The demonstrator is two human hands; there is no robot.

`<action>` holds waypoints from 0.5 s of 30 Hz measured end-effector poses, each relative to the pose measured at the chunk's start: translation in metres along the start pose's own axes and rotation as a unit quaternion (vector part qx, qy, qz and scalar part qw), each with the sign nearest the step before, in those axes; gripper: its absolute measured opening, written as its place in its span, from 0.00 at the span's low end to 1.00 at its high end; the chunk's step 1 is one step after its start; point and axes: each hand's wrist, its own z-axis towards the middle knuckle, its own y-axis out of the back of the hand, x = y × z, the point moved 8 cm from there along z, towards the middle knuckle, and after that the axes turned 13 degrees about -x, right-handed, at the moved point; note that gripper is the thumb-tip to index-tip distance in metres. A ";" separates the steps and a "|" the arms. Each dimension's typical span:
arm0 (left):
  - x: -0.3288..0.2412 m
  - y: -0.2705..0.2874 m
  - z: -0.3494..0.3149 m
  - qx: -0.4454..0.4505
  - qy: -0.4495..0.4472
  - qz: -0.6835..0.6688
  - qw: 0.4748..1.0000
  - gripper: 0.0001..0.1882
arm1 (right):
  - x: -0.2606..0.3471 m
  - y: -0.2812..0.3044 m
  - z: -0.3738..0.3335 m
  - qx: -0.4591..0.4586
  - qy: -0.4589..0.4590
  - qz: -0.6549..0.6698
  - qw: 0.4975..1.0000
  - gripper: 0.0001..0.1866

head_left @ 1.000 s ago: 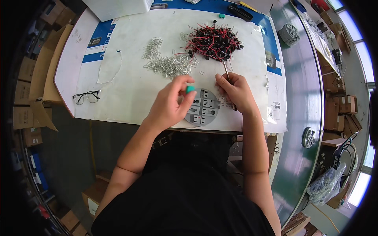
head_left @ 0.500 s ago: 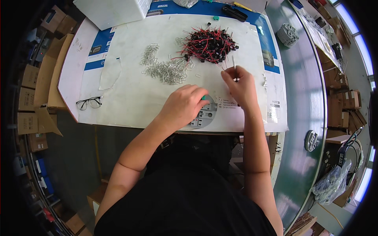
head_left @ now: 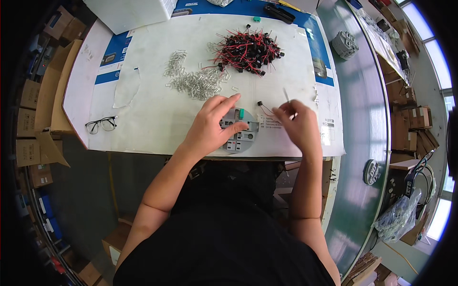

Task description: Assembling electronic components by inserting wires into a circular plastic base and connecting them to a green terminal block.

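My left hand (head_left: 208, 123) hovers at the left side of a round grey plate (head_left: 246, 147) with several slots, its thumb and fingers spread apart and its thumb over the plate. A small green block (head_left: 241, 114) sits on the plate beside that hand, not gripped. My right hand (head_left: 301, 123) is closed to the right of the plate. From its fingers a thin, light-coloured rod-like tool (head_left: 286, 94) sticks up; its lower part is hidden. At the same fingertips end the red wires of a small black component (head_left: 260, 103).
Ahead lie a heap of black components with red wires (head_left: 249, 51) and a pile of bent metal clips (head_left: 198, 85). Eyeglasses (head_left: 101, 125) rest at the left edge. A white box (head_left: 131, 14), a black tool (head_left: 279, 14) and another green piece (head_left: 257, 19) are at the back.
My left hand has let go of the green block and opened. My right hand has come back nearer from the heap's near side, with a wired black component now apart from the heap.
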 end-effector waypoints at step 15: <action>-0.025 0.039 -0.005 -0.039 -0.007 -0.138 0.990 0.21 | 0.045 -0.013 -0.022 0.173 -0.091 0.423 0.885 0.10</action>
